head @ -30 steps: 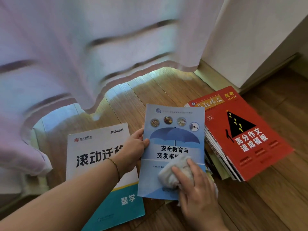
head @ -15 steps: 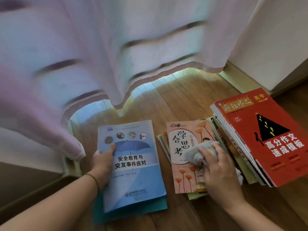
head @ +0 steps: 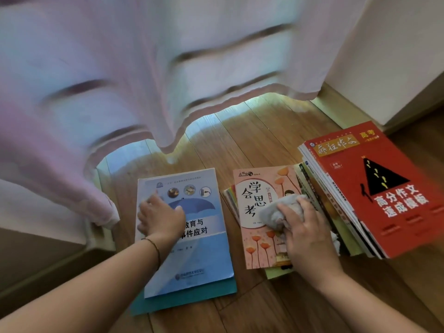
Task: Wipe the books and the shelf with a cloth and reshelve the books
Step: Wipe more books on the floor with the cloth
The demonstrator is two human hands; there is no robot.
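A: Where are the books?

B: All on the wooden floor (head: 252, 131), in front of a pale pink curtain (head: 144, 68). A blue book (head: 192, 255) with an umbrella on its cover lies flat on the left, on top of a teal book (head: 187, 299) whose edge shows below it and to the side.

A: And on the right?

B: A pink book (head: 262, 207) with orange flowers tops a low pile. Leaning over that pile's right side is a taller stack, with a red book (head: 384, 188) uppermost. The stack's page edges show along its left side.

A: The left hand?

B: The left hand (head: 159, 217) lies over the upper left of the blue book. It is blurred, but the fingers (head: 151, 200) look spread and fairly straight, gripping nothing. A thin bracelet (head: 153, 248) circles that wrist.

A: And the cloth?

B: The cloth (head: 276, 212), a crumpled whitish rag, sits on the pink book's cover, near its right edge. The right hand (head: 307, 236) is on top of it, fingers curled over the bunched fabric and holding it against the cover.

A: Anything else?

B: A white wall (head: 396, 56) meets the floor at the upper right, just behind the red book.
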